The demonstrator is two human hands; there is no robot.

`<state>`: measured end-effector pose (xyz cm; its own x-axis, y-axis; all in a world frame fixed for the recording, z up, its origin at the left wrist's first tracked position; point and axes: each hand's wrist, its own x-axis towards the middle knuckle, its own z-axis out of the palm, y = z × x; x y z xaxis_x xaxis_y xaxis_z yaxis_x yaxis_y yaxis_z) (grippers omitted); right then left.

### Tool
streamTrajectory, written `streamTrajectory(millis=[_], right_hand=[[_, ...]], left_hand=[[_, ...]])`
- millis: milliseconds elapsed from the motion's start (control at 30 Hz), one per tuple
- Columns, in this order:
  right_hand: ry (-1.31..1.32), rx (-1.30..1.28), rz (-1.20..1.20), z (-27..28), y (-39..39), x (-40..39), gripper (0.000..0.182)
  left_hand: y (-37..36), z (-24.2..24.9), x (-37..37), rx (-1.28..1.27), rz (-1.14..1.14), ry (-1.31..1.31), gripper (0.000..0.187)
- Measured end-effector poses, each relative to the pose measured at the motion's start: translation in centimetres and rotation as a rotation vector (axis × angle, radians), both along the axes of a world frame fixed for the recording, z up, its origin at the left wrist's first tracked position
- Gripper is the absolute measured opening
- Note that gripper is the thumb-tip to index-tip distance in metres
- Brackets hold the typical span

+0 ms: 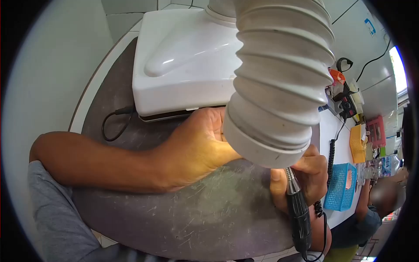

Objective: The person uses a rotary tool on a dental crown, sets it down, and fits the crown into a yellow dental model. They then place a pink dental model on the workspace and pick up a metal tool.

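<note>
A black rotary handpiece (299, 214) with a silver metal nose is gripped in my right hand (314, 174). Its nose points up under the mouth of a wide white ribbed hose (279, 78), and its tip is hidden there. My left hand (205, 137) reaches in from the left with its fingers curled. The hose covers its fingertips, so whatever they hold is out of sight. Yellowish light falls on the thumb side of this hand. Both hands are just above a scratched dark grey tabletop (209, 218).
Behind my left hand stands a white machine housing (183, 56) with a black cable (107, 126). To the right are a coiled black cord (331, 161), a blue basket (340, 187), a yellow basket (358, 144) and a water bottle (388, 165). Another person (362, 227) sits at far right.
</note>
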<state>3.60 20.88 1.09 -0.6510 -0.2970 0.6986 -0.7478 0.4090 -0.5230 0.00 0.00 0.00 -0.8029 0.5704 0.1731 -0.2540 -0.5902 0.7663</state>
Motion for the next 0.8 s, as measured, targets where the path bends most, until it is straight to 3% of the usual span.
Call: streamTrajectory(millis=[300, 800], right_hand=[[0.042, 0.025, -0.013, -0.02, -0.17, -0.15, 0.029], [0.030, 0.056, -0.011, 0.24, -0.41, 0.05, 0.030]], left_hand=[[-0.12, -0.01, 0.14, 0.081, -0.010, -0.043, 0.027], [0.09, 0.29, 0.38, -0.041, 0.078, 0.005, 0.017]])
